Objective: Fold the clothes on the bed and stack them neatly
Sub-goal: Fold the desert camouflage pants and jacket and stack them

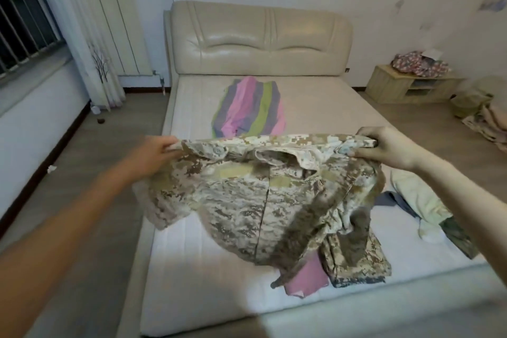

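Observation:
I hold a tan camouflage jacket [247,200] up over the bed [192,241], stretched by its shoulders. My left hand [153,153] grips its left shoulder and my right hand [389,149] grips its right shoulder. Its lower part hangs down onto the mattress. Under and right of it lie a pink garment [310,277], another camouflage piece [356,258], a pale yellow-green garment [419,197] and a grey-blue cloth [395,200]. A striped pink, green and grey cloth [249,107] lies spread near the headboard.
The padded headboard [260,41] stands at the far end. A wooden cabinet [406,85] with a floral bundle on top stands at the right wall, with piled bedding [482,118] on the floor nearby. A window, curtain and radiator are on the left.

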Demonstrator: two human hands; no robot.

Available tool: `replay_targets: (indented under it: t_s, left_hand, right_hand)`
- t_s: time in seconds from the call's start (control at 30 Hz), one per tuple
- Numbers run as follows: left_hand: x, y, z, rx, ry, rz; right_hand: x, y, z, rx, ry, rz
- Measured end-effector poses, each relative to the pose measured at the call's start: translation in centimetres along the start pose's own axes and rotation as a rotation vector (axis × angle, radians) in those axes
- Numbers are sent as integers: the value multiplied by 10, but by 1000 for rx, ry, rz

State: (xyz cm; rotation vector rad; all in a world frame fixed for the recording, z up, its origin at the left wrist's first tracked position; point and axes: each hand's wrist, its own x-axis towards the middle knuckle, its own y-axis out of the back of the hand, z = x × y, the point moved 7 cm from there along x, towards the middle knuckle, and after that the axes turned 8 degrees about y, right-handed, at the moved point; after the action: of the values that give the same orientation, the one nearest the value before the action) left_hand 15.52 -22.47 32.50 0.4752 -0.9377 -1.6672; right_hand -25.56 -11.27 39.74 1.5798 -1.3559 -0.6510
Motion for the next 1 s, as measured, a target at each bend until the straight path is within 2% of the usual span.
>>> replay_targets:
  t_s: [0.1, 0.2, 0.27, 0.37, 0.43, 0.57, 0.67, 0.73, 0.77, 0.83, 0.9, 0.97, 1.0]
  left_hand:
    - [0, -5, -24, 20, 78, -51]
    - [-8, -9, -28, 41, 80, -112]
    - [-20, -13, -25, 14, 92, -189]
    - [-30, -9, -26, -30, 154, -335]
    - [-26, -3, -33, -52, 210, -418]
    - [17, -1, -55, -103, 339, -454]
    - [72, -29, -78, -29, 386, -510]
    - [118, -58, -103, 51, 392, -469]
    - [142, -76, -118, 73, 393, -419]
    - [182, -115, -150, 139, 407, -243]
    - [200, -154, -179, 146, 479, -25]
    - [192, -203, -208, 66, 541, 60]
    - [177, -234, -220, 58, 546, 25]
  right_hand:
    - [-6, -19, 22, -176, -8, -107]
    - [-22, -43, 67, -320, -135, -347]
    - [-39, -58, 91, -208, -168, -433]
    - [-50, -64, 114, 187, -189, -388]
    - [-44, -60, 130, 338, -226, -379]
    - [3, -44, 157, 396, -301, -324]
    - [63, -60, 183, 260, -339, -402]
    - [108, -94, 209, 117, -385, -433]
    - [132, -115, 224, 46, -412, -387]
    - [171, -158, 250, -100, -493, -175]
    - [187, -210, 266, -102, -590, 20]
    - [180, -280, 272, -19, -598, 6]
    - [166, -318, 272, 27, -591, -48]
